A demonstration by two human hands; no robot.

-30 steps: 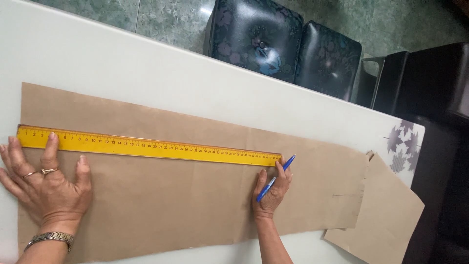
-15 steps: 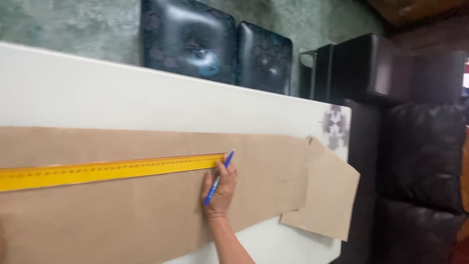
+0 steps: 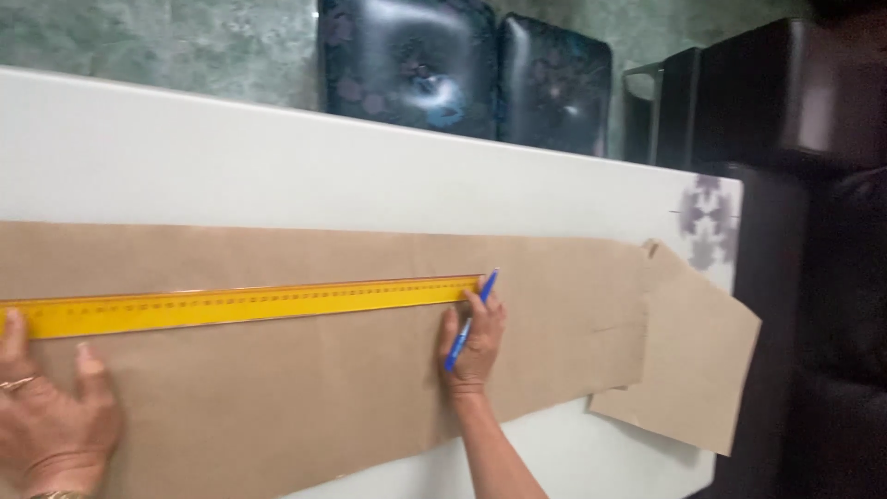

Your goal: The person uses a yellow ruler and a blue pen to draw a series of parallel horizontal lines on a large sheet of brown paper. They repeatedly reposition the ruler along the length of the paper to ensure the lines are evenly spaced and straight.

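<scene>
1. Left hand (image 3: 51, 420) back at the lower left edge since half a second ago, grip apart, fingers spread flat, pinning the yellow ruler (image 3: 245, 305).
2. Right hand (image 3: 473, 337) unmoved at the ruler's right end, grip clamped on the blue pen (image 3: 469, 322), tip at the end.
3. Ruler lying lengthwise along the brown paper (image 3: 305, 397), steady for marking.
4. Paper long, flat, creased near a loose piece at right.
5. White table (image 3: 277, 166) beyond; dark seats farther.
</scene>
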